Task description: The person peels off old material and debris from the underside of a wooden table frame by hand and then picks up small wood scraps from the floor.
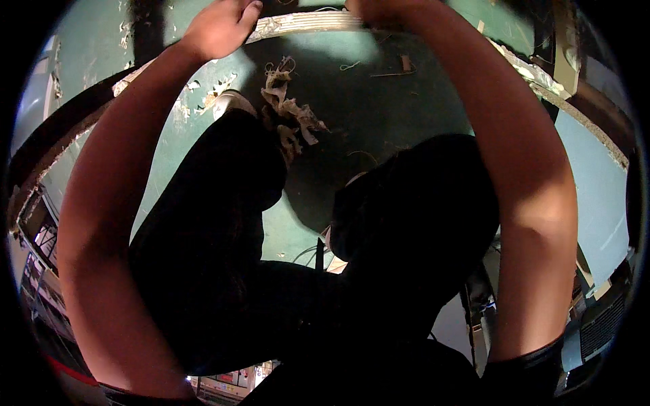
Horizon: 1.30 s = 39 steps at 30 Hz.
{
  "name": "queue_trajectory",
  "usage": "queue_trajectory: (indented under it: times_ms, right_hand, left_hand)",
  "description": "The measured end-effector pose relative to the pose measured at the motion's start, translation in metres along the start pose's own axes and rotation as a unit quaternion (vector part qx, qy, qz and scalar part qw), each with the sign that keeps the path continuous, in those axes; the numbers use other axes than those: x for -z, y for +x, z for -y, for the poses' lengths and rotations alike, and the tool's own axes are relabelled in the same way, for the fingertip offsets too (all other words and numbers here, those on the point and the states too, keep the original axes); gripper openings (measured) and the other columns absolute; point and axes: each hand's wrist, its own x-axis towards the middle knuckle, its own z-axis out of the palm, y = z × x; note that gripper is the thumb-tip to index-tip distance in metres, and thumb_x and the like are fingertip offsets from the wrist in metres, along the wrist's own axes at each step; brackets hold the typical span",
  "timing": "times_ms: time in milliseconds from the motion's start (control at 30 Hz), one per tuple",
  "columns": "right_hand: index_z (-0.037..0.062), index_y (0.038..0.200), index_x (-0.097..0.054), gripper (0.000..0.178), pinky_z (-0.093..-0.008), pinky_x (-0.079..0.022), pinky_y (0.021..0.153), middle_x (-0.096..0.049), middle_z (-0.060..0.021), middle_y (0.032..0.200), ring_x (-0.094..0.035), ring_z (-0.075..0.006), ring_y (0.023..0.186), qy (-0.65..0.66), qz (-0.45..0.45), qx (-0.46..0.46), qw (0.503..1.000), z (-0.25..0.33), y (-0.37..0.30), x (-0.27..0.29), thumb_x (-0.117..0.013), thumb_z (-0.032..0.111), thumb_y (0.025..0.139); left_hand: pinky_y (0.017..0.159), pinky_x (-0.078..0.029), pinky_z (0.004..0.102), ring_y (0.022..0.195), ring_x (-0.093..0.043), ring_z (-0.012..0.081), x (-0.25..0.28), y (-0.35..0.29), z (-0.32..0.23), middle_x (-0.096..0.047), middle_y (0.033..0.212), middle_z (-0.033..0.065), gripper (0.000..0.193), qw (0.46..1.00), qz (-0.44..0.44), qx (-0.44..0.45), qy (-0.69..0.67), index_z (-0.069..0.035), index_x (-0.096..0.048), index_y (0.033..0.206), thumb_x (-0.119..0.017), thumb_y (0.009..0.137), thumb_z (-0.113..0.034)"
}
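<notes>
While both forearms are stretching from the lower edge to the top of the view, the hands are lying at one pale ridged strip [311,21], item one, which is crossing the top centre between them, its lower edge looking ragged.

Left hand [217,30]: lying at the strip's left end, thumb showing, the other fingers mostly passing out of view; how far it is opening, and whether it is gripping, cannot be told.

Right hand [382,9]: lying at the strip's right end, dark and cut off by the upper edge; its opening and hold cannot be told.

Floor [379,101]: green, partly lying in shadow. Upon it, torn pale scraps [291,108] are lying crumpled below the strip; a small loop of cord [349,66], a thin stick [393,74] and a small brown piece [406,63] are lying to their right.

Person: wearing dark trousers [210,189], knees bending; one pale shoe [232,101] is showing beside the scraps.

Far right: a light blue panel [596,196] is standing beyond the right forearm [528,149].
</notes>
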Motion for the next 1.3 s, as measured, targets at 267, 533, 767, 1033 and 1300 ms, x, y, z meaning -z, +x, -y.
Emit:
queue_trajectory:
  times_ms: [267,533,767,1033,1300]
  right_hand:
    - [0.0002,0.087,-0.073,0.024,-0.0480,-0.051,0.071,-0.068,-0.0208,0.084,-0.063,-0.0335,0.073,-0.096,0.043,0.058,0.993,-0.012,-0.006,0.000,-0.067,0.024,0.088]
    - [0.0046,0.090,-0.072,0.023,-0.0435,-0.054,0.072,-0.070,-0.0169,0.085,-0.068,-0.0326,0.078,-0.046,-0.013,0.021,0.999,-0.049,0.041,-0.049,-0.066,0.027,0.091]
    - [0.0026,0.094,-0.070,0.017,-0.0344,-0.052,0.073,-0.069,-0.0050,0.081,-0.062,-0.0141,0.076,0.408,-0.028,-0.091,0.908,-0.026,-0.003,-0.016,-0.064,0.018,0.089]
    - [0.0041,0.100,-0.067,0.016,-0.0382,-0.050,0.074,-0.068,-0.0077,0.086,-0.063,-0.0186,0.080,0.365,-0.014,-0.086,0.927,-0.024,-0.006,-0.011,-0.063,0.018,0.091]
    - [0.0042,0.104,-0.065,0.041,-0.0455,-0.053,0.078,-0.070,-0.0185,0.093,-0.067,-0.0358,0.088,0.373,-0.152,-0.128,0.906,0.027,-0.029,0.014,-0.056,0.044,0.098]
  left_hand:
    - [0.082,-0.050,0.0454,0.088,-0.065,0.0413,-0.003,0.014,-0.003,-0.067,0.089,0.0231,0.037,0.999,0.009,-0.005,0.047,-0.002,-0.064,0.107,-0.042,0.105,-0.032]
    - [0.098,-0.048,0.0345,0.106,-0.066,0.0236,0.032,0.028,-0.016,-0.073,0.115,0.0152,0.045,0.953,0.217,0.144,-0.157,0.004,-0.066,0.126,-0.056,0.102,-0.033]
    - [0.100,-0.048,0.0376,0.105,-0.066,0.0289,0.037,0.040,0.039,-0.071,0.115,0.0185,0.036,0.961,0.274,-0.001,-0.042,0.003,-0.069,0.119,-0.057,0.097,-0.022]
    - [0.099,-0.049,0.0373,0.110,-0.065,0.0250,0.014,0.061,0.063,-0.069,0.126,0.0154,0.045,0.921,0.361,0.073,-0.128,-0.003,-0.065,0.131,-0.053,0.097,-0.030]
    - [0.075,-0.050,0.0288,0.083,-0.056,0.0123,0.037,0.076,0.050,-0.061,0.090,0.0007,0.053,0.877,0.381,0.092,-0.277,-0.008,-0.057,0.137,-0.070,0.086,-0.003]
